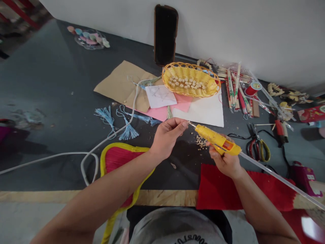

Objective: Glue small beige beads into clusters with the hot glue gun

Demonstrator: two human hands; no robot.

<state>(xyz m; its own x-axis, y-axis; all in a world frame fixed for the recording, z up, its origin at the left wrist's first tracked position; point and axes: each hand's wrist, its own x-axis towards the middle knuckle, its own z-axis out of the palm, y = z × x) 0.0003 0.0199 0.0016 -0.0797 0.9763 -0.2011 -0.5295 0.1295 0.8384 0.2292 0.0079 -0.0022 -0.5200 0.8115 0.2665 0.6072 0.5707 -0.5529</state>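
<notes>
My right hand (pixel 224 161) is wrapped round a yellow glue gun (pixel 213 137), whose metal tip points left and has a long clear glue stick (pixel 276 176) running out of its back. Just left of that tip, the thumb and fingers of my left hand (pixel 169 135) pinch a tiny pale piece (pixel 189 122), too small to make out clearly. Small beige grains (pixel 201 142) lie scattered on the dark table below the gun. Behind my hands, a yellow woven basket (pixel 175 88) holds several small cream flower-like pieces (pixel 188 82).
Blue tassels (pixel 129 131), brown paper (pixel 122 81) and a white cord (pixel 109 137) lie to the left. A phone (pixel 165 35) leans against the wall. Scissors (pixel 259 145), a red spool (pixel 252 88) and wrapped sticks (pixel 237 86) are at right. Red cloth (pixel 218 186) covers the front edge.
</notes>
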